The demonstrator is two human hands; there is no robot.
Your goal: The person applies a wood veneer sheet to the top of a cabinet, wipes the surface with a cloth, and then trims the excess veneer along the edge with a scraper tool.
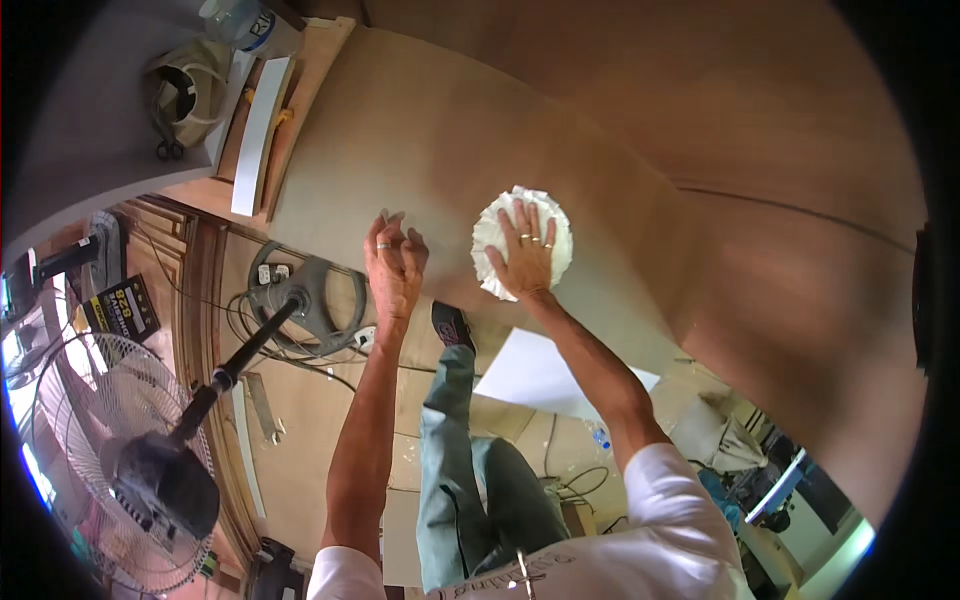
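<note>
Your right hand (528,264) is spread wide — press the round, frilled white pad (488,232) evenly. Your left hand (395,268) is loosely curled, seemingly empty.

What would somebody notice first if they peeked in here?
Probably the round, frilly white thing near the picture's middle, with the right hand spread on it. Next might come the big fan at the lower left, its pole slanting up toward a grey base.
</note>
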